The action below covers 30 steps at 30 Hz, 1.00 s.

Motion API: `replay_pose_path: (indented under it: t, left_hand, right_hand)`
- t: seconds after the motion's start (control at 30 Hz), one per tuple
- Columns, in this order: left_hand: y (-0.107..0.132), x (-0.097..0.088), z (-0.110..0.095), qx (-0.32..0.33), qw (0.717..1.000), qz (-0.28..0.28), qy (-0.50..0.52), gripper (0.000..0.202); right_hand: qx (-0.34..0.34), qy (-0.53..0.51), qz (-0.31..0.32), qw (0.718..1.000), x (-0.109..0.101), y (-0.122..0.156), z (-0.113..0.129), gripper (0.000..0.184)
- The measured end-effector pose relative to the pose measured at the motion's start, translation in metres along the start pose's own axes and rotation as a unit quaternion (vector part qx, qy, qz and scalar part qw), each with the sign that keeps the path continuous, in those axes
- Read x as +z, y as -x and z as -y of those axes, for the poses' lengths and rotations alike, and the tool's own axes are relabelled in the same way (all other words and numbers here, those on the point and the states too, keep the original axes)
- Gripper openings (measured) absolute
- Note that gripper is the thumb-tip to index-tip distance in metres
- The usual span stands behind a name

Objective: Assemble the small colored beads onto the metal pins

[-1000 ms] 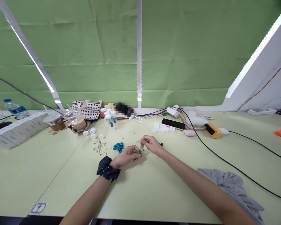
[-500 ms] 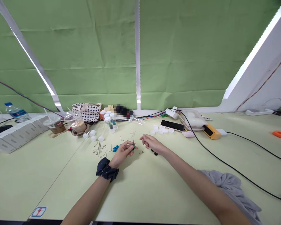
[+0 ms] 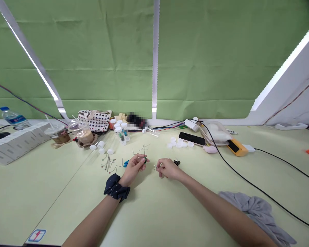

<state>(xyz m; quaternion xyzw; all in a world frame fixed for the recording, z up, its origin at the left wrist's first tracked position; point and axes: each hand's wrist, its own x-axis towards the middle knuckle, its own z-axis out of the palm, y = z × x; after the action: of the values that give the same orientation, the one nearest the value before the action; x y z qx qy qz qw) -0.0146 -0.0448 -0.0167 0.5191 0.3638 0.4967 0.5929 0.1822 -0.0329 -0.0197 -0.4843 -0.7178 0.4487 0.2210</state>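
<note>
My left hand (image 3: 135, 168) is closed in a pinch on a small green part (image 3: 145, 160) with a thin dark metal rod standing up from it. My right hand (image 3: 168, 168) is low over the table, fingertips pressed together on a thin silvery piece (image 3: 156, 166) that points left; its kind is too small to tell. Small blue parts (image 3: 126, 164) lie beside my left hand, partly hidden by it. Further left are several bent metal rods with coloured ends (image 3: 108, 162). Small black parts (image 3: 177, 162) lie just behind my right hand.
White caps (image 3: 179, 143) and a phone (image 3: 192, 138) lie beyond my right hand. Capped clear vials (image 3: 122, 133) stand at the back, near drink cups (image 3: 83, 133). White boxes (image 3: 18, 140) line the left. A black cable (image 3: 237, 175) crosses the right side.
My right hand has come down towards the table and now pinches a thin silvery piece. My left hand keeps its hold on the green part. The view has shifted slightly.
</note>
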Motion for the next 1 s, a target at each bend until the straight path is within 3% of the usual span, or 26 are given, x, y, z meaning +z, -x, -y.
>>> replay_pose_path:
  t: [0.07,0.2,0.3,0.53,0.7,0.87,1.0]
  left_hand:
    - [0.000,0.000,0.000,0.000,1.000,-0.002,0.008,0.027]
    - [-0.001,-0.001,0.001,0.008,1.000,-0.011,0.021,0.028]
    - [-0.001,-0.002,0.002,0.013,0.999,-0.010,0.028,0.026]
    - [-0.001,-0.002,0.003,0.010,0.999,-0.015,0.033,0.027]
    - [-0.001,-0.002,0.002,0.008,0.999,-0.023,0.038,0.029]
    - [0.001,-0.002,0.001,0.014,0.999,-0.024,0.040,0.029]
    - [0.002,-0.002,0.000,0.017,0.999,-0.023,0.035,0.028]
  right_hand:
    - [0.008,-0.032,0.012,0.999,0.001,0.000,-0.002,0.015]
    - [0.018,-0.190,0.063,0.980,-0.005,-0.001,-0.002,0.029]
    - [0.023,-0.242,0.058,0.968,-0.011,0.000,0.001,0.036]
    - [-0.017,-0.113,0.017,0.993,-0.014,0.001,0.000,0.025]
    - [0.014,0.040,0.009,0.999,0.000,0.009,-0.001,0.016]
    - [-0.013,0.086,0.033,0.996,0.012,0.015,-0.002,0.040]
    - [-0.039,0.109,0.040,0.993,0.014,0.015,-0.004,0.041]
